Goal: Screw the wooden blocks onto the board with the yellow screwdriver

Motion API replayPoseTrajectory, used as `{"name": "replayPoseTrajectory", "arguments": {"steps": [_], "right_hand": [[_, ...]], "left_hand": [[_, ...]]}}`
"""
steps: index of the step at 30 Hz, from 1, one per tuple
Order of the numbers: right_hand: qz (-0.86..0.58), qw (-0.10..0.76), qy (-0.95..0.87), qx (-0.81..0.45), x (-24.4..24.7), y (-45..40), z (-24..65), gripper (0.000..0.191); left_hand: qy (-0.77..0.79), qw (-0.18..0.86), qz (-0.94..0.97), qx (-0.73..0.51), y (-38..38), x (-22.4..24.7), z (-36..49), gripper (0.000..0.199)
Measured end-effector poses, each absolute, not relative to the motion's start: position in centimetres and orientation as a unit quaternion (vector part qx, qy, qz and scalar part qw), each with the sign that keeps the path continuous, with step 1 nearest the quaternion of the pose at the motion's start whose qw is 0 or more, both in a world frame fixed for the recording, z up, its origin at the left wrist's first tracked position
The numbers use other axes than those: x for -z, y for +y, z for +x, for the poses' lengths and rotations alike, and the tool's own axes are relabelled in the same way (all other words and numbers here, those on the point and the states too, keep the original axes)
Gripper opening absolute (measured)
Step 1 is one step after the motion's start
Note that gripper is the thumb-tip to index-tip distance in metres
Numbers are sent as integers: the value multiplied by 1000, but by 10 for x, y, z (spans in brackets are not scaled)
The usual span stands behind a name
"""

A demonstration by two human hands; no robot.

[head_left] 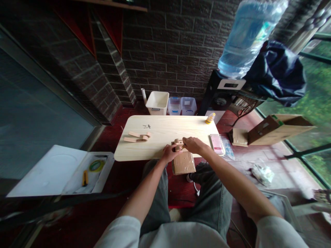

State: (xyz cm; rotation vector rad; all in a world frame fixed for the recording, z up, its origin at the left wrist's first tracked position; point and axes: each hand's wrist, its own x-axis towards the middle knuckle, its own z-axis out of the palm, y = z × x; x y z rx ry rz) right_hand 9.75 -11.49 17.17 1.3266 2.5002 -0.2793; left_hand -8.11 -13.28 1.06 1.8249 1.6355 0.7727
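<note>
At the table's front edge, my left hand (169,154) has its fingers closed on a small wooden piece (177,141) with a rounded end. My right hand (192,144) is closed at the right side of the same piece; whatever its fingertips pinch is too small to make out. Under both hands a sheet of brown cardboard (184,164) sticks out past the table edge toward my lap. Two more wooden pieces, each a strip with a rounded end, lie at the left: a rear one (138,134) and a front one (136,139).
The pale table (165,125) carries small dark bits (147,126), a yellow-capped bottle (210,118) and a pink booklet (216,143). Behind it stand a white basket (157,101) and clear bins. A water dispenser (230,84) and a cardboard box (274,129) are rightward, an open white case (57,168) leftward.
</note>
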Motion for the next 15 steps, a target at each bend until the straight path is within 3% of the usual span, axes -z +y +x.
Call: {"name": "replayPoseTrajectory", "arguments": {"steps": [15], "right_hand": [[466, 137, 868, 104, -178, -118, 97, 32]], "left_hand": [[613, 276, 686, -278, -134, -14, -80, 38]]}}
